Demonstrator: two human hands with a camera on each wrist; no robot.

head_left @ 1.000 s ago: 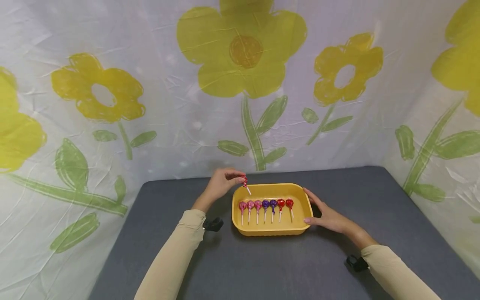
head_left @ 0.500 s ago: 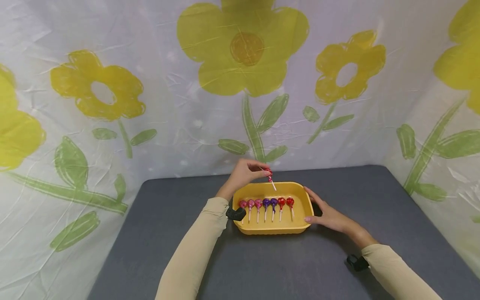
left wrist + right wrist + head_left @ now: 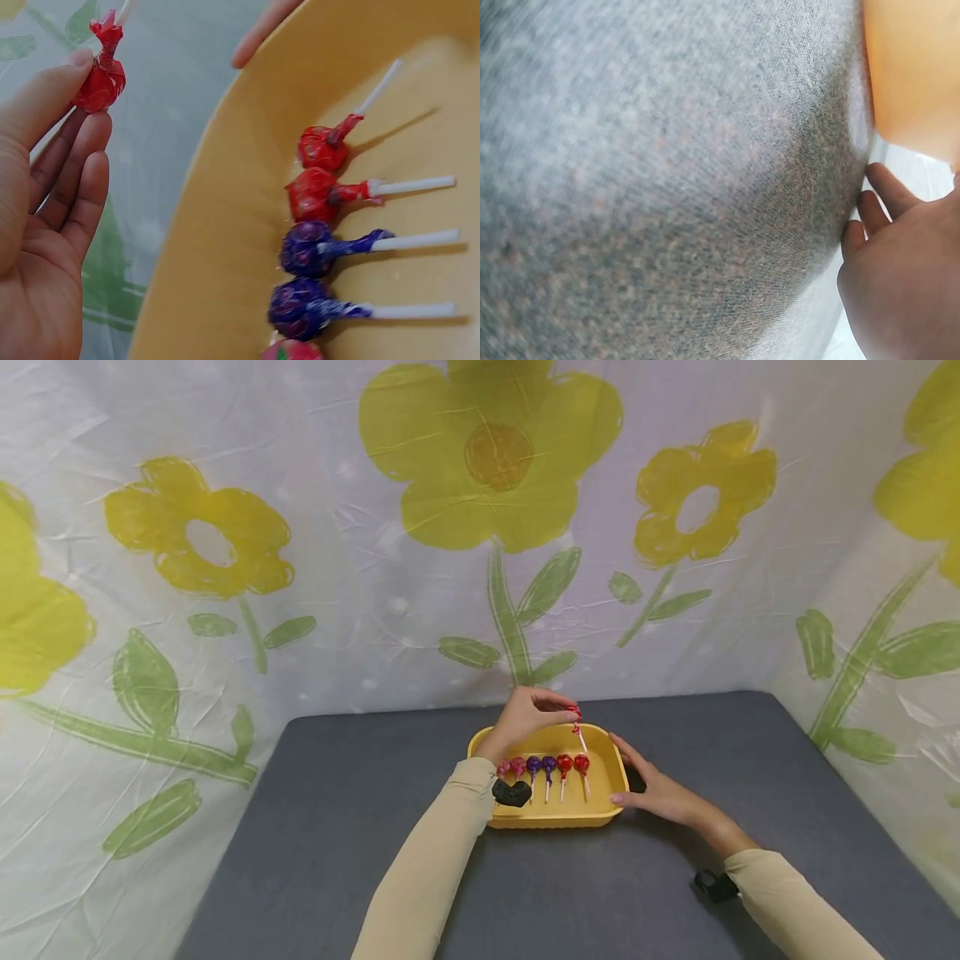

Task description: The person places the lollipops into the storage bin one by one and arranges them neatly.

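Note:
A red-wrapped lollipop (image 3: pixel 101 84) is pinched by its head between thumb and fingers of my left hand (image 3: pixel 522 718), stick upward in the left wrist view. In the head view it hangs above the back right of a yellow tray (image 3: pixel 570 814), its white stick pointing down. Inside the tray lies a row of lollipops: two red ones (image 3: pixel 324 148), two purple ones (image 3: pixel 304 249) and pink ones (image 3: pixel 518 767), partly covered by my left wrist. My right hand (image 3: pixel 660 793) rests against the tray's right end, thumb at the front corner and fingers spread along the side.
The tray stands on a dark grey table (image 3: pixel 337 827). Behind and at both sides hangs a pale cloth (image 3: pixel 337 568) printed with yellow flowers. A black wrist camera (image 3: pixel 512 792) sits under the left wrist, another black camera (image 3: pixel 715 886) under the right.
My left hand has carried the red lollipop rightward, from beyond the tray's left back corner to above its right side. The right hand and the tray have stayed put.

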